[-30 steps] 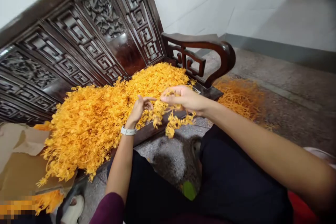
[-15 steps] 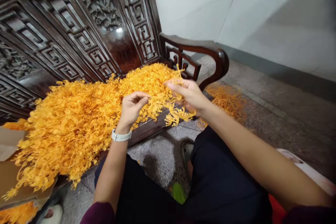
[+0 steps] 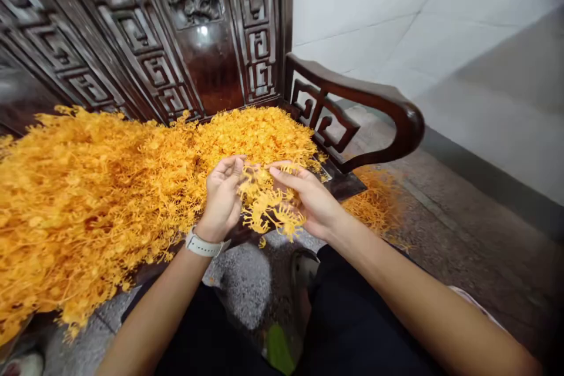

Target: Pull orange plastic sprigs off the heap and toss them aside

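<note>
Between my two hands hangs a small bunch of yellow-orange plastic flower sprigs (image 3: 271,208), with thin curled tips. My left hand (image 3: 224,194), with a pale watch strap on its wrist, pinches the bunch at its upper left. My right hand (image 3: 311,197) grips its right side between thumb and fingers; some of its fingers are hidden behind the sprigs. Behind and left of my hands, a large heap of the same orange sprigs (image 3: 101,200) covers the bench seat. A lower, tidier part of the heap (image 3: 259,132) reaches toward the armrest.
The dark carved wooden bench has a tall back (image 3: 211,64) and a curved armrest (image 3: 374,94) at right. More orange pieces (image 3: 374,200) lie on the floor beyond the seat's end. A green object (image 3: 278,349) is on the floor between my legs. A white wall (image 3: 361,12) stands behind.
My right hand has come down and leftward, closer to my left hand, bringing the sprigs with it. The view has shifted, so the bench appears nearer and further right.
</note>
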### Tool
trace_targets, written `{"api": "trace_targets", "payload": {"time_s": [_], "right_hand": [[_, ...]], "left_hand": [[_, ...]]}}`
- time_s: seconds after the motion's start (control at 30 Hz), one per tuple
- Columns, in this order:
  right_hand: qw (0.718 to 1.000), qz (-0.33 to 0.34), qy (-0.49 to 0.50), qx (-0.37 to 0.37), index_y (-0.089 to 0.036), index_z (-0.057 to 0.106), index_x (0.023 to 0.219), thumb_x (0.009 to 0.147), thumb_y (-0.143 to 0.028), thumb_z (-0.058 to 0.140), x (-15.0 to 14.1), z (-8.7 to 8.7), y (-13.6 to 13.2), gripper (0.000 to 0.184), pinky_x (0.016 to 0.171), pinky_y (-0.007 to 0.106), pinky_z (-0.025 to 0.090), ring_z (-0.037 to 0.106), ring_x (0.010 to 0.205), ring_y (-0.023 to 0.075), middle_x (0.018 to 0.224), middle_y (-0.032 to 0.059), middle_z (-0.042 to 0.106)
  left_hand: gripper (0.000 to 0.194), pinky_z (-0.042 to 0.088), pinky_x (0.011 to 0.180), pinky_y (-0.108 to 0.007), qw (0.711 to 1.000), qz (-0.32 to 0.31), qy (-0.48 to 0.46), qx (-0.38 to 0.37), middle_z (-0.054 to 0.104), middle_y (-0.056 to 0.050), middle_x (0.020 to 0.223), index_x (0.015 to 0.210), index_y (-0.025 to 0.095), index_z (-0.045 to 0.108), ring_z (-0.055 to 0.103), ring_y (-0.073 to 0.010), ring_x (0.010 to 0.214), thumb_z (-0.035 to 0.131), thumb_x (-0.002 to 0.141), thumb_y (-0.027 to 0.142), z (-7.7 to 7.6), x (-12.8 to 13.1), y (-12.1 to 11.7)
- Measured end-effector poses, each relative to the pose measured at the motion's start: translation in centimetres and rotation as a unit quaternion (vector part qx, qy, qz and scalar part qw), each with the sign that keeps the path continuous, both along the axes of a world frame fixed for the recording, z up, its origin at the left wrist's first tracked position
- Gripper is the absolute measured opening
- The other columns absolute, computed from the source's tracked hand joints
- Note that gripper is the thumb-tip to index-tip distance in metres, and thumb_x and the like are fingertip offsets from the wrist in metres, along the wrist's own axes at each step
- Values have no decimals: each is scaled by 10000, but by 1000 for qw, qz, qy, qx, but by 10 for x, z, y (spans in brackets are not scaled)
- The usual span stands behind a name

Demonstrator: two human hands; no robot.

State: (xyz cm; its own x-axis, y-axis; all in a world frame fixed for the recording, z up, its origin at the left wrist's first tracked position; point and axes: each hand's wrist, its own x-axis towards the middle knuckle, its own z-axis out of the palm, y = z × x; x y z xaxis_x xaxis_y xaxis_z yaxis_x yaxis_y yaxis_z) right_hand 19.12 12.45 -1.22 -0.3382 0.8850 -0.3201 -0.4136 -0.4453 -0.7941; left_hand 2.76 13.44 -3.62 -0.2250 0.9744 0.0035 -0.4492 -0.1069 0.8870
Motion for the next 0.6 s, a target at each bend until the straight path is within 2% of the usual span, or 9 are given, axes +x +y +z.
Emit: {"api": "trace_targets", "payload": {"time_s": [0.1, 0.2, 0.3, 0.37, 0.43, 0.5, 0.53, 0.6], "right_hand": [[999, 32, 15, -11, -245, 745, 937, 745, -380, 876, -19, -3, -1, 269, 716, 289, 491, 606, 852, 167, 970, 19, 714], [995, 87, 2, 47, -217, 757, 836, 800, -446, 795, -28, 1, -2, 235, 793, 353, 505, 624, 906, 209, 948, 55, 725], [973, 194, -24, 125, -190, 769, 820, 927, -680, 590, -27, 8, -1, 532, 901, 408, 493, 664, 943, 248, 900, 95, 737], [954, 262, -47, 137, -190, 774, 946, 956, -808, 416, -25, 12, -1, 714, 931, 408, 480, 686, 967, 254, 885, 92, 746], [941, 307, -66, 128, -202, 738, 1114, 931, -877, 328, -22, 15, -4, 811, 900, 396, 481, 691, 945, 249, 875, 80, 750], [938, 309, -90, 131, -205, 698, 1178, 908, -895, 346, -20, 19, -9, 820, 828, 375, 487, 675, 868, 233, 847, 74, 739], [940, 288, -111, 144, -199, 694, 1151, 905, -877, 408, -19, 20, -13, 776, 789, 359, 484, 659, 827, 219, 835, 73, 727], [946, 204, -170, 187, -187, 680, 1048, 873, -792, 606, -17, 20, -20, 633, 699, 321, 452, 609, 744, 182, 793, 55, 688]], "left_hand": [[99, 514, 558, -176, 998, 61, -13, -14, 684, -27, 878, 873, 181, 666, 614, -63, 627, 760, 865, 150, -10, -13, 11], [93, 426, 442, -181, 996, 80, -23, -14, 676, -25, 908, 875, 192, 620, 513, -34, 510, 694, 919, 156, -15, -35, 19], [98, 429, 439, -189, 995, 96, -12, 7, 661, -16, 939, 916, 205, 602, 538, -41, 520, 690, 934, 165, -16, -51, 21], [114, 469, 481, -194, 995, 102, 4, 8, 656, -10, 939, 937, 212, 598, 579, -54, 553, 705, 936, 170, -15, -54, 17], [138, 503, 529, -200, 994, 106, 24, 12, 659, -10, 947, 931, 215, 588, 635, -78, 616, 722, 937, 182, -14, -48, 11], [161, 532, 579, -206, 992, 115, 47, 32, 656, -13, 947, 911, 216, 582, 689, -114, 726, 740, 930, 189, -11, -38, 3], [165, 543, 602, -207, 989, 124, 60, 48, 651, -16, 936, 900, 215, 584, 701, -128, 775, 745, 930, 199, -8, -33, -2], [166, 552, 629, -208, 982, 145, 92, 84, 638, -16, 897, 888, 212, 599, 696, -133, 806, 754, 935, 246, -2, -21, -11]]}}
